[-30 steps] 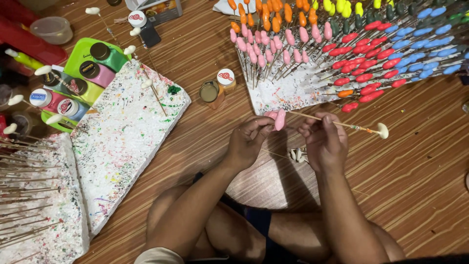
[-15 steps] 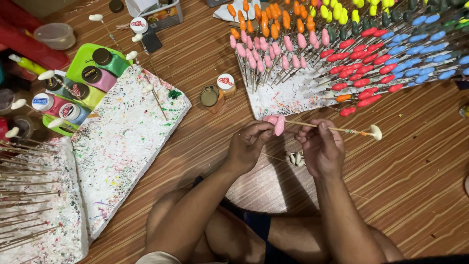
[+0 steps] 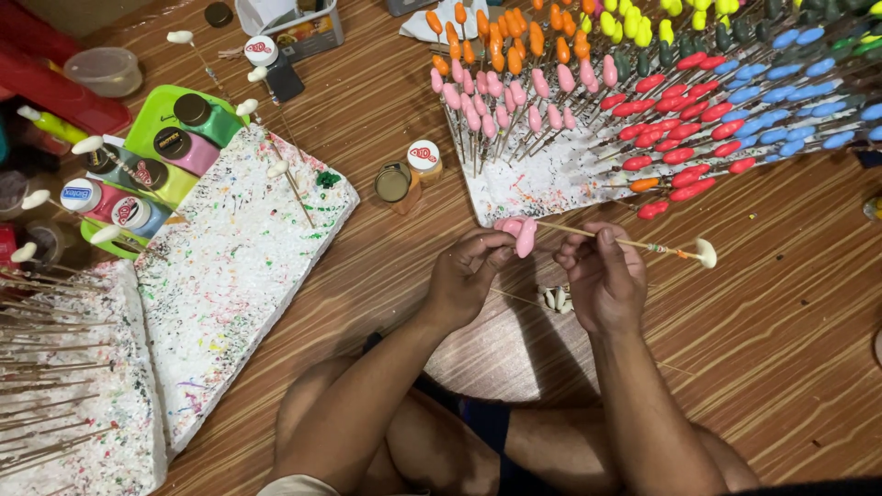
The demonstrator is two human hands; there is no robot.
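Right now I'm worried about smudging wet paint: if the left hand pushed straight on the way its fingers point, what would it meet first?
Probably the pink piece on the skewer, already at the left hand fingertips; beyond it, the white foam board holding painted sticks. Depth is unclear.

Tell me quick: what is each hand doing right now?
Left hand: closed, fingers pinching the pink piece at the end of the stick.
Right hand: closed, grip on the same stick near its middle.
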